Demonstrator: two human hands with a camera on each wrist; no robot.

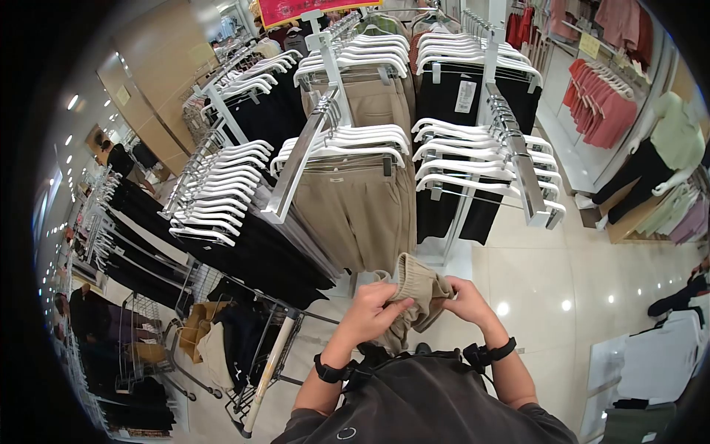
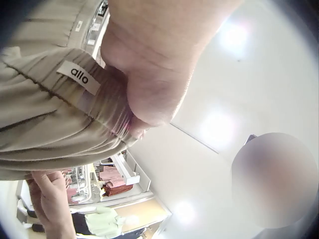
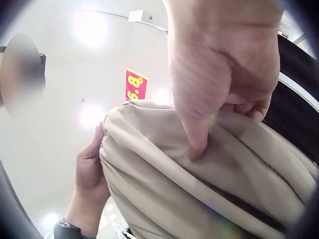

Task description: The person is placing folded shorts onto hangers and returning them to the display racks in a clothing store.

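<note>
Beige trousers with a gathered elastic waistband are held bunched in front of the body. The left hand grips the waistband on one side, thumb over the cloth. On the other side the right hand pinches the fabric between thumb and fingers. A white label reading "allo" shows inside the waistband in the left wrist view, beside the left hand. In the right wrist view the right thumb presses into a fold of the trousers, the fingers of the right hand partly hidden behind the cloth.
Racks with white hangers carry beige trousers and black trousers just ahead. A shopping cart with clothes stands at the left. Tiled floor, a mannequin and a table of folded clothes lie to the right.
</note>
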